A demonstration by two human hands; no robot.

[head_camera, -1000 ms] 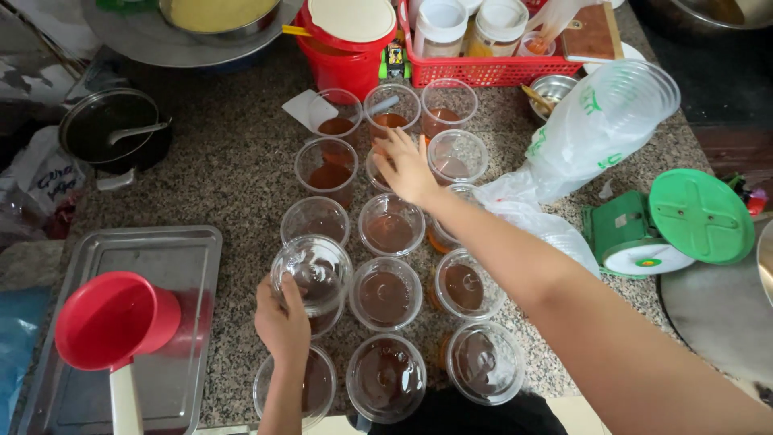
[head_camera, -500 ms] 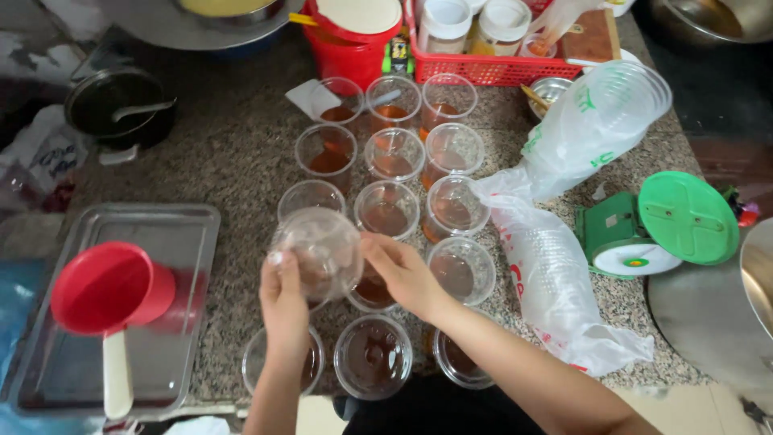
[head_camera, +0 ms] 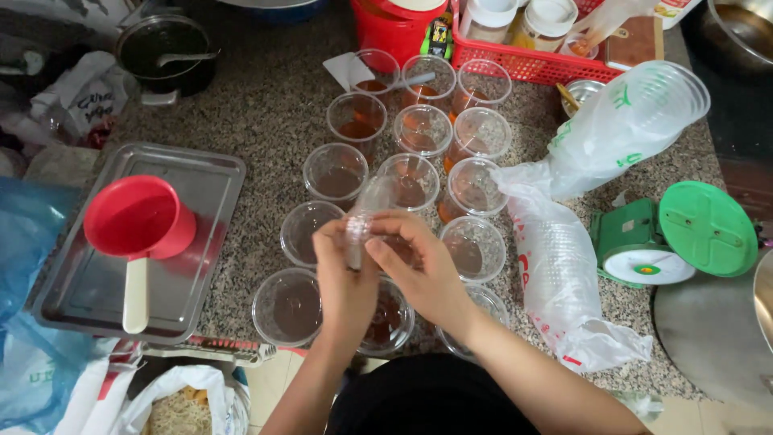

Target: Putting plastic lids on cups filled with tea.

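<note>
A speckled granite counter [head_camera: 266,121] filled the view, and every place below is given from the metal tray [head_camera: 201,242] lying on its left part. On that tray rested a red scoop [head_camera: 138,219] with a pale handle pointing toward the person. Well to the right of the tray, two clear bags of stacked plastic cups lay side by side: the upper bag [head_camera: 632,121] slanted toward the far right corner, the lower bag [head_camera: 564,274] trailing toward the near edge. Farther right again stood a green kitchen scale [head_camera: 684,234]. Up and to the right of the tray, at the far edge, sat a red basket [head_camera: 523,64] of jars and a red bucket [head_camera: 394,32]; straight above the tray was a dark pot [head_camera: 165,48] with a ladle in it.

Just right of the tray, rows of clear cups [head_camera: 423,129] holding brown liquid covered the counter. Above the nearer rows, the left hand [head_camera: 342,270] and the right hand [head_camera: 419,262] met, both closed with curled fingers around one clear lid [head_camera: 366,213], held tilted on edge just over the cups. Whether the lid touched any cup beneath could not be told.
</note>
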